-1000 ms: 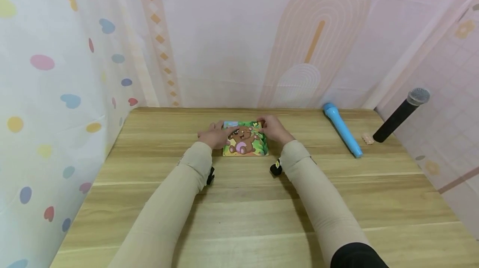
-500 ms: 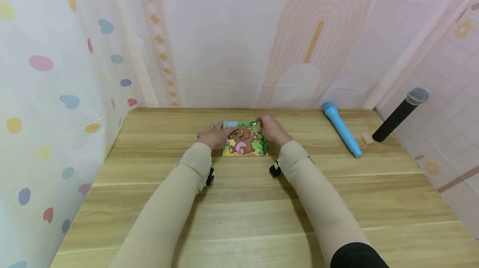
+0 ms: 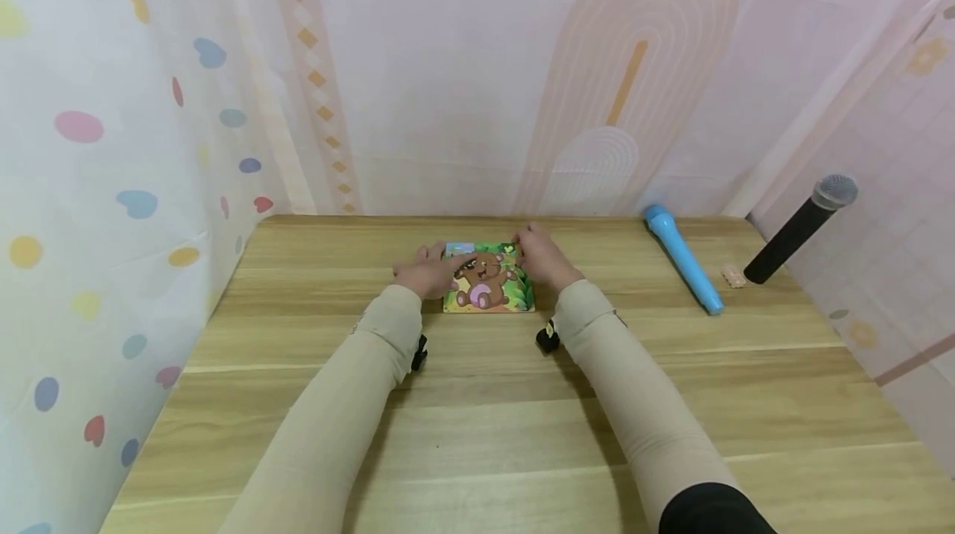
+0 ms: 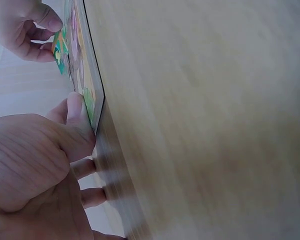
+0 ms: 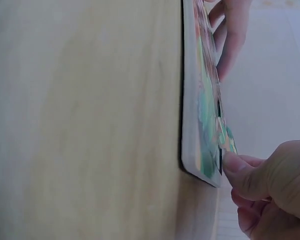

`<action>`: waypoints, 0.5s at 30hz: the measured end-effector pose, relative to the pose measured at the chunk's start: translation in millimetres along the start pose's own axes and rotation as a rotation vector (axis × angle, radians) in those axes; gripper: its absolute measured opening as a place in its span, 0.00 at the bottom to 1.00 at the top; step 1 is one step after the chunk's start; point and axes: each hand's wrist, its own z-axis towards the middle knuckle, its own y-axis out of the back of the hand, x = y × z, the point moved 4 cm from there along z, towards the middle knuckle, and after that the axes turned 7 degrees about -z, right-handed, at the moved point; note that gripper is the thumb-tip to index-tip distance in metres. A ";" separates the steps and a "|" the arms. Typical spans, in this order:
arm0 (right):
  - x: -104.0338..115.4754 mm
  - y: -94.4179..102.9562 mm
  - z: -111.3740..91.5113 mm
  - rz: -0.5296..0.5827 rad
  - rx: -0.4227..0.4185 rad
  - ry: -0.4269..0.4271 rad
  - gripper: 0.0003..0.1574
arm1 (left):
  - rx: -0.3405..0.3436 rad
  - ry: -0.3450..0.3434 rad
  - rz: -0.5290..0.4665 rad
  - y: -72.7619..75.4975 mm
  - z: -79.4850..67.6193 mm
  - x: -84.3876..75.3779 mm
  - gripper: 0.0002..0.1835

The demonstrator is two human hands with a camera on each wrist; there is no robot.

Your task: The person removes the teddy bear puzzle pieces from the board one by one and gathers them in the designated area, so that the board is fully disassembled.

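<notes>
A jigsaw puzzle of a brown bear on a green background lies flat near the far side of the table. My left hand rests at its left edge, index finger straight out across the picture; in the left wrist view the thumb presses on the board's near corner while other fingers touch the table. At the far right corner, my right hand pinches a green puzzle piece between thumb and fingers. That piece stands tilted up from the board in the right wrist view, with a dark gap beneath.
To the right a blue microphone lies on the wooden table. A black microphone with a grey mesh head is farther right, beside a small pale pinkish object. Patterned cloth hangs behind the table and at both sides.
My right hand's fingers have shifted slightly at the puzzle's far right corner, and the piece's angle there has changed a little. The left hand and the board stay in place.
</notes>
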 end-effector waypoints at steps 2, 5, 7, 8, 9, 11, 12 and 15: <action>-0.6 0.3 0.5 -0.013 -0.009 0.008 0.22 | 0.005 0.001 -0.004 -0.4 0.3 0.4 0.37; -1.7 -0.2 1.1 -0.028 -0.006 0.024 0.21 | 0.007 0.001 -0.001 -0.2 -0.2 0.2 0.37; -2.0 -0.7 1.3 -0.035 0.007 0.032 0.20 | 0.008 0.003 0.005 -0.4 -0.2 0.4 0.37; -2.0 -0.9 1.3 -0.038 0.014 0.035 0.19 | 0.007 0.003 0.008 -0.1 -0.6 0.2 0.37; -2.1 -1.1 1.2 -0.041 0.022 0.036 0.19 | 0.008 0.003 0.013 -0.2 -0.3 0.2 0.36; -2.2 -1.5 1.5 -0.034 0.037 0.034 0.19 | 0.013 0.005 0.016 -0.7 0.4 0.6 0.37; -2.2 -1.6 1.6 -0.034 0.043 0.033 0.19 | 0.015 0.006 0.013 -0.9 0.9 0.9 0.37; -2.4 -1.5 2.4 -0.040 0.048 0.032 0.18 | 0.020 0.009 0.005 -1.8 3.0 1.9 0.37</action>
